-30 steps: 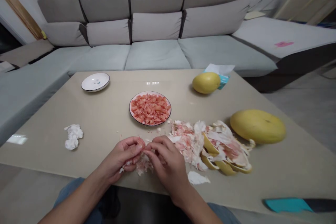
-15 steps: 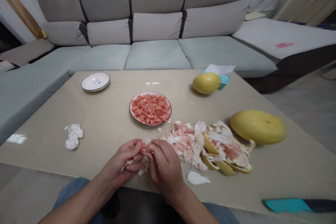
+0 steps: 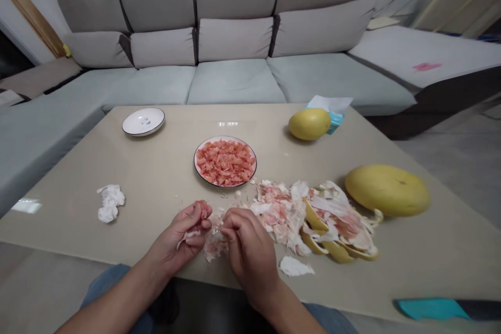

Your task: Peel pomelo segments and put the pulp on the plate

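Note:
My left hand is closed around a pink pomelo segment, which pokes out at the fingertips, with pale membrane showing under the fingers. A short gap to the right, my right hand makes a pinch; what is between its fingertips, if anything, is too small to make out. Pale pink membrane scraps lie between and below the hands. Beyond them, a dark-rimmed plate carries a heap of pink pomelo pulp. Right of my right hand spreads a pile of peeled membrane and yellow rind.
Two whole pomelos are on the right, the farther by a blue tissue box. A white plate stands far left, crumpled tissue nearer. A turquoise knife lies at the right front edge. A sofa stands behind.
My hands were together at the pomelo segment and have drawn apart. The left moved slightly left with the segment, uncovering membrane scraps between them.

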`<state>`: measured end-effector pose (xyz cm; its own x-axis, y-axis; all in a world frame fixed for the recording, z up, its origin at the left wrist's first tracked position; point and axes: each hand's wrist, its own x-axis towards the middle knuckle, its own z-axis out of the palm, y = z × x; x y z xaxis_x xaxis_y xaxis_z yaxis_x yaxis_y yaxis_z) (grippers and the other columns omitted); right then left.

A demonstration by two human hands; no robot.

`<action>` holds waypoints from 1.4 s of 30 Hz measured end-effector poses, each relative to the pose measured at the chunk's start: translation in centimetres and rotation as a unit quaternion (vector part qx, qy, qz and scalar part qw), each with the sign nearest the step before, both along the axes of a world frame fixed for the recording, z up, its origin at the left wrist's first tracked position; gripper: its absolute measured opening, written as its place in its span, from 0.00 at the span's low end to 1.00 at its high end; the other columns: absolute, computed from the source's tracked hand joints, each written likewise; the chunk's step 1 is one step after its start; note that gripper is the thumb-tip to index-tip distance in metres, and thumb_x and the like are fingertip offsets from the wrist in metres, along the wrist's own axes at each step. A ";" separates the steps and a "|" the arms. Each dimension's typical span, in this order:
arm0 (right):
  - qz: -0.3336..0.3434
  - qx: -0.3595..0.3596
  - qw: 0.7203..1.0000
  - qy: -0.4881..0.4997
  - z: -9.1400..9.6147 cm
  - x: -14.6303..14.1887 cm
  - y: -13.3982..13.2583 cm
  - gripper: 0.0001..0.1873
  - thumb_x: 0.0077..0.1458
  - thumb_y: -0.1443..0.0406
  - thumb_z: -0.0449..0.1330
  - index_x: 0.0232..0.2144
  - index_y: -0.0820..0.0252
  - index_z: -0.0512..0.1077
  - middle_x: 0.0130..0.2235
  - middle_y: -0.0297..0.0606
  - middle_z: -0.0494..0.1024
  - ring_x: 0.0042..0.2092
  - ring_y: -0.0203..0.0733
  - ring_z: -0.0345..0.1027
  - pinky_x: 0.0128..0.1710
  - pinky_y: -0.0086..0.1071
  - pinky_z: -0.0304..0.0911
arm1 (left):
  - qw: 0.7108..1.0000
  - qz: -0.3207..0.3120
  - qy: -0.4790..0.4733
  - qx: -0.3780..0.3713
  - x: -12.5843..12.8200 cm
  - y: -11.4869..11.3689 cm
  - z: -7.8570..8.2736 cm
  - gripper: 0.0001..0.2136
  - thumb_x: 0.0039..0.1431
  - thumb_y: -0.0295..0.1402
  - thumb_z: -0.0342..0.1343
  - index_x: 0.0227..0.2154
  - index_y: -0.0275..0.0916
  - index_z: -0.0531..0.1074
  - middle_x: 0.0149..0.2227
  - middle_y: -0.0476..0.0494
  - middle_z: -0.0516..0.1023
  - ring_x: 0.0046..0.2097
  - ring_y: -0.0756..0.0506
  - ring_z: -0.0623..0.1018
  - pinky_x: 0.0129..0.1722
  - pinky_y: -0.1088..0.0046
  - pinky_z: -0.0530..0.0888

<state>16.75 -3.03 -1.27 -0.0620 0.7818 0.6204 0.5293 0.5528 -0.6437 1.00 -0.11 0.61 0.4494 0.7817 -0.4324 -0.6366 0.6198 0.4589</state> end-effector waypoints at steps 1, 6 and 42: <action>0.001 -0.007 1.000 0.003 0.1 0.1 0.0 0.09 0.61 0.74 0.50 0.32 0.58 0.64 0.32 0.39 0.72 0.36 0.41 0.66 0.36 0.33 0.63 | 1.000 0.008 -0.003 -0.006 -0.1 0.1 0.1 0.10 0.50 0.26 0.68 0.33 0.33 0.72 0.34 0.49 0.70 0.28 0.57 0.73 0.13 0.92 0.61; -0.001 -0.024 1.000 0.005 0.3 0.5 0.3 0.11 0.60 0.75 0.50 0.40 0.59 0.69 0.37 0.42 0.72 0.39 0.41 0.67 0.38 0.33 0.65 | 1.000 -0.004 -0.023 -0.003 -0.2 0.1 0.1 0.09 0.52 0.27 0.66 0.33 0.33 0.71 0.34 0.49 0.69 0.29 0.56 0.73 0.14 0.91 0.63; 0.002 -0.056 0.998 0.028 0.5 0.2 0.4 0.10 0.54 0.76 0.51 0.25 0.58 0.65 0.31 0.37 0.68 0.33 0.40 0.63 0.31 0.32 0.61 | 0.998 -0.048 0.040 0.018 0.4 0.1 -1.0 0.14 0.53 0.37 0.66 0.28 0.33 0.68 0.29 0.54 0.65 0.20 0.62 0.59 0.13 0.92 0.56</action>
<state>16.93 -2.64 -0.77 -0.0332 0.8467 0.5311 0.4884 0.4773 -0.7305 1.35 -0.01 -0.39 0.4880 0.7528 -0.4418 -0.5359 0.6579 0.5291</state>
